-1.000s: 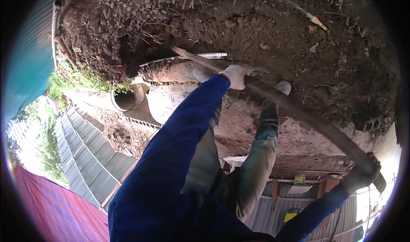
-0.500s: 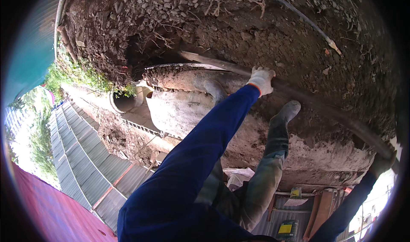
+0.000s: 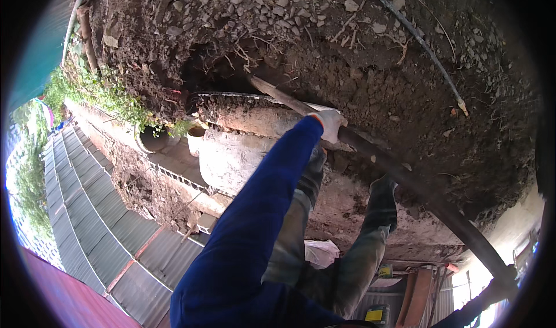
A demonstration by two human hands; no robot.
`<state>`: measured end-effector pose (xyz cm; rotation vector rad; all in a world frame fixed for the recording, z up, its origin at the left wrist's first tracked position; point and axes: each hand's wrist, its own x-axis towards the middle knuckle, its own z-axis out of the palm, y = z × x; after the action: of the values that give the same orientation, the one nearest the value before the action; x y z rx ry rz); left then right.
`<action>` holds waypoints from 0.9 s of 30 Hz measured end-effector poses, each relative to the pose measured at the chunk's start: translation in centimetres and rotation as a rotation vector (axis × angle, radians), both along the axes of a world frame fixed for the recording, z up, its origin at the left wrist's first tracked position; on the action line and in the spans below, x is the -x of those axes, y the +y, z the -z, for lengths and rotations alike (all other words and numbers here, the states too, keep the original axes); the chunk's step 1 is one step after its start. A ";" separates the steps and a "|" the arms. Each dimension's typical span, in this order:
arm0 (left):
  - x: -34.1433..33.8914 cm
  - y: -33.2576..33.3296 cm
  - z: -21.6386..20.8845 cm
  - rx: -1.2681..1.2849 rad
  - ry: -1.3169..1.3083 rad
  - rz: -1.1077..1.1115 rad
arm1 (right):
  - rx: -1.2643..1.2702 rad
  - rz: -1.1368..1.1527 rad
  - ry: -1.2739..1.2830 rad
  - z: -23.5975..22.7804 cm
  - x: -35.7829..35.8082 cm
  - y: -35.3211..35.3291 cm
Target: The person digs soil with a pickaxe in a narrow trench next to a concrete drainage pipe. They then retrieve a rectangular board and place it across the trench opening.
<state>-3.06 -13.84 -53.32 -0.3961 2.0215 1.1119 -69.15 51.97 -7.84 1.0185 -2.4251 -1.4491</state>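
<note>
Gripping the long dark pole [image 3: 431, 198]: left hand [image 3: 332, 125], pale-gloved, is clamped around it just beside the concrete ledge [image 3: 249, 121]; right hand [image 3: 505, 280], shadowed, is clamped around its end well to the right of the ledge. Pole runs obliquely, narrow tip at the dark hollow [image 3: 211, 73] just beyond the ledge. Thin grey pipe [image 3: 424, 45] lies on soil [image 3: 347, 67] farther beyond the ledge, to its right.

Left hand [image 3: 334, 125], gloved, is wrapped round a long bar [image 3: 399, 173], tip by a dark hole [image 3: 204, 70] beyond it; right hand [image 3: 505, 281] has got the near end; thin pipe [image 3: 425, 46] lies past both; roof [image 3: 92, 203] way off to their left.
</note>
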 end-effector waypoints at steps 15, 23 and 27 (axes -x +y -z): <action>-1.2 8.5 -6.2 0.137 0.104 -0.224 | -0.542 -0.233 0.605 -8.5 -7.8 1.5; 3.8 14.3 -12.0 0.168 0.056 -0.194 | -0.413 -0.305 0.456 -8.2 -3.2 8.0; 7.7 20.0 -16.6 0.190 0.189 -0.186 | -1.201 -0.291 0.799 -11.8 -3.6 11.1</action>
<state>-10.80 6.17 -36.69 -0.6067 2.3044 1.1055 -65.57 63.03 3.95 0.6080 -0.7263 -2.5186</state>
